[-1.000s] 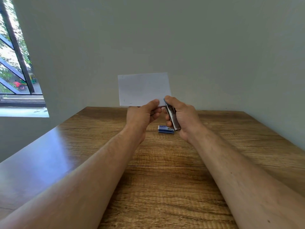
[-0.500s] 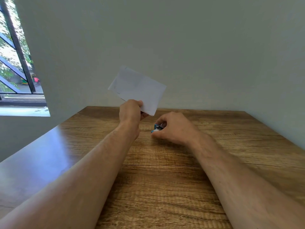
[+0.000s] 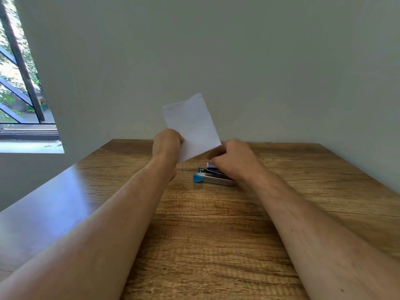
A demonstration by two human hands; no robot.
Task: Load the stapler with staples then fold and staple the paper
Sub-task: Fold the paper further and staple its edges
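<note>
Our right hand (image 3: 232, 160) hides the back of the stapler (image 3: 213, 178) and most of the small box (image 3: 211, 165) behind it; its fingers are blurred.

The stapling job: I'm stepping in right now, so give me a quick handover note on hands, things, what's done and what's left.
Left hand: holds the folded paper up above the table, gripping its lower left edge.
Right hand: fingers curled, at the paper's lower right corner; whether it grips the paper cannot be told.
Stapler: lies on the wooden table under the right hand, nobody holding it. The staple box sits just behind it.
Done: paper is folded.
Left: whether the staple is in cannot be seen; check, then put the paper down.
</note>
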